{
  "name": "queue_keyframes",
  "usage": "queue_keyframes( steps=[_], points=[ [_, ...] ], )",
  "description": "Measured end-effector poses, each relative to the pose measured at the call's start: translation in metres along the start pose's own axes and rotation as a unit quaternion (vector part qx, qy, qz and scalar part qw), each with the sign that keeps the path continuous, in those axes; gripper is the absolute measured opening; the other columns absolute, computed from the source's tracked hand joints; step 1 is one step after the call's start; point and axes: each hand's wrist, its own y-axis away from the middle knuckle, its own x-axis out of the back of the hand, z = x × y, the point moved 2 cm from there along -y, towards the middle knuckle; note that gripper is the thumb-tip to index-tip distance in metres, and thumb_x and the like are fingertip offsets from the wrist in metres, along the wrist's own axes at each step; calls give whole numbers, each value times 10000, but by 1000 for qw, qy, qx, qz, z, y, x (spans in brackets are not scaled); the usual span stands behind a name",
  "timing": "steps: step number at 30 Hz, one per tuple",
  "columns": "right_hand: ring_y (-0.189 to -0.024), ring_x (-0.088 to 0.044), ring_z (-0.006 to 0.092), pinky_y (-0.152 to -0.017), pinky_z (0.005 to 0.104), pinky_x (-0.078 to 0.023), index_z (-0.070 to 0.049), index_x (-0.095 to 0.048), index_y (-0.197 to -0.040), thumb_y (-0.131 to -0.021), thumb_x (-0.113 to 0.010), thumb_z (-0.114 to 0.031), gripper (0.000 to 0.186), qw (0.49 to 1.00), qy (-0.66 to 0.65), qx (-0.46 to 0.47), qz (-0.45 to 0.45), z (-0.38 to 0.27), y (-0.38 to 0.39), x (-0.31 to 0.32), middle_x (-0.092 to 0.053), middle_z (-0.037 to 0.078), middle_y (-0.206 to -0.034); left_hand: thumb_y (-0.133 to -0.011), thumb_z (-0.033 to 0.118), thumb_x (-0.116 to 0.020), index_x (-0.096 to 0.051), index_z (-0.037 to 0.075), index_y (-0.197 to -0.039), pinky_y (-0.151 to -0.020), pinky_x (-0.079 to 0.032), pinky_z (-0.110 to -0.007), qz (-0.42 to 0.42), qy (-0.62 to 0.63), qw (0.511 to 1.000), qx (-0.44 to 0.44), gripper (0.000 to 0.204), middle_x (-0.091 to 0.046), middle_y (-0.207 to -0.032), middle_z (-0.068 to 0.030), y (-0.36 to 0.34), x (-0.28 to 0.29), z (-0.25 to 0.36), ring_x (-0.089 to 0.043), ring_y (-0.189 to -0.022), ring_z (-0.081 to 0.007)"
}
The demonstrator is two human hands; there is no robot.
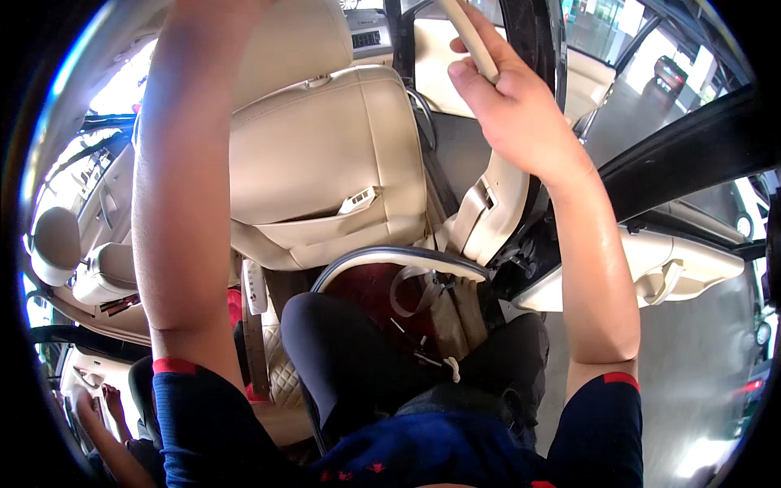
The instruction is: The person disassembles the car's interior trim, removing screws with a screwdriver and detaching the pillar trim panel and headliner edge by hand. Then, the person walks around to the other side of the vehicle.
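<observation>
My right hand (500, 93) grips a long, narrow beige trim strip (464, 37) near the top centre-right, with thumb and fingers around it. My left forearm (183, 211) reaches up past the top edge, so the hand itself is out of view. Between my arms stands a beige leather seat back (325, 154) with a headrest (289, 41) and a pocket. Below it, a curved black-and-beige strip (373, 254) arches over my knees, beside a beige strap loop (399, 297).
An open door with a beige panel (651, 268) is at my right, beside a grey floor (691, 366) and parked cars. A beige pillar trim (496, 215) carries a seatbelt. More headrests (55, 244) are at left. Another person's arm (114, 439) shows at lower left.
</observation>
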Motion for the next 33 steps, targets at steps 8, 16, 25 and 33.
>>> queue_keyframes(
  steps=[8,16,25,33],
  points=[
    [-1441,-383,459,-1220,441,-295,5,-110,-1636,-935,-661,-163,907,993,61,91,-44,1,-5,-19,-380,337,-1507,-1082,485,-378,-612,78,-1077,-710,-578,-494,-8,36,999,-19,470,-666,-886,-99,-24,8,6,-675,-739,-303],
    [-1395,-441,404,-1185,408,-336,-36,-147,-1645,-922,-667,-143,897,997,7,66,-43,2,-10,-13,-443,284,-1429,-1096,429,-395,-566,113,-1051,-715,-607,-464,60,5,998,8,362,-614,-899,-59,-28,16,8,-684,-791,-272],
    [-1328,-572,372,-1124,391,-436,-27,-428,-1539,-970,-581,-84,592,985,89,100,106,0,-6,-4,-580,250,-1425,-1079,460,-436,-580,142,-1112,-808,-576,-461,57,-57,995,60,350,-677,-1068,-51,-18,19,21,-666,-940,-222],
    [-1173,-662,360,-997,390,-510,-107,-464,-1527,-996,-569,-61,544,992,45,71,96,-25,-3,-7,-629,250,-1341,-1029,365,-483,-620,174,-988,-829,-492,-352,93,-88,985,112,239,-654,-927,-11,-57,15,44,-634,-906,-166]
  ],
)
